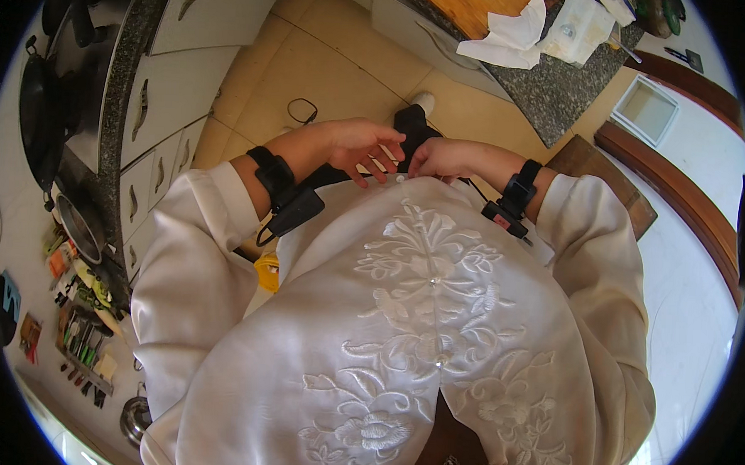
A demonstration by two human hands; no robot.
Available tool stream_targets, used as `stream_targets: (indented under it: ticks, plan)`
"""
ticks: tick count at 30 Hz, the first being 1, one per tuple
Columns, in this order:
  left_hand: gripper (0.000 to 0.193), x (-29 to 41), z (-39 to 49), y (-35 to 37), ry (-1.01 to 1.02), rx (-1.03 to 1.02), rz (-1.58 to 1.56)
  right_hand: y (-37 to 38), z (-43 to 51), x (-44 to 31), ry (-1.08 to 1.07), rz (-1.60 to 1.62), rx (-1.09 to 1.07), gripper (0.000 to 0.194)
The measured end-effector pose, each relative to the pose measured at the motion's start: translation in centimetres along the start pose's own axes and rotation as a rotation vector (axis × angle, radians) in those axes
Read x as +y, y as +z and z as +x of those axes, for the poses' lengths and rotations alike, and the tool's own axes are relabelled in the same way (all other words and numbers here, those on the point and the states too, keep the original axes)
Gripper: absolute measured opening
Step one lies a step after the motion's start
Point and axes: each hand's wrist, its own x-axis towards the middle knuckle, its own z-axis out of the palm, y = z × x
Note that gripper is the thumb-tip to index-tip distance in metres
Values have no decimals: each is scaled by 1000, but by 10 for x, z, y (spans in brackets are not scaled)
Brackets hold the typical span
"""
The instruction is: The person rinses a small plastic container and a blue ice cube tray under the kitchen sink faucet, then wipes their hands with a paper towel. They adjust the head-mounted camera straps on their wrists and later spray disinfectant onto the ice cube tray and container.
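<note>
My left hand (367, 150) is held in front of my waist, fingers spread and slightly curled, with nothing in it. Close beside it on the right, my right hand (441, 158) has its fingers bent down at the lower front edge of the white satin blouse (318, 330). Whether they pinch the cloth is hidden. A small button (401, 178) shows at that edge between the hands. Pale embroidery runs down the blouse's front. Each forearm wears a black strap; a black box (298, 209) hangs from the left one and a smaller device (504, 219) from the right.
Cabinets (182, 93) under a dark granite counter line my left, with a black wok (41, 118) and a knife rack (84, 344). Ahead right, another granite counter (540, 93) bears white paper (502, 35) and a wooden board (463, 6). A cable loop (303, 110) lies on the tiled floor (342, 63).
</note>
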Motion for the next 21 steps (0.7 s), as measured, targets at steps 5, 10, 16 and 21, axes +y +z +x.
stream_targets:
  ticks: [5, 10, 16, 21]
  plan:
    - [40, 0, 3, 0, -1, -39, 19, 0, 7, 7, 59, -216, 12, 20]
    - [41, 1, 3, 0, -21, -42, 27, 0, 11, 6, 76, -326, 39, 24]
    - [37, 1, 2, 1, -34, -24, 28, -4, 14, 7, 19, -466, -29, 22]
    - [36, -1, 3, -2, -34, -34, 23, -3, 22, 18, -206, -410, -35, 23]
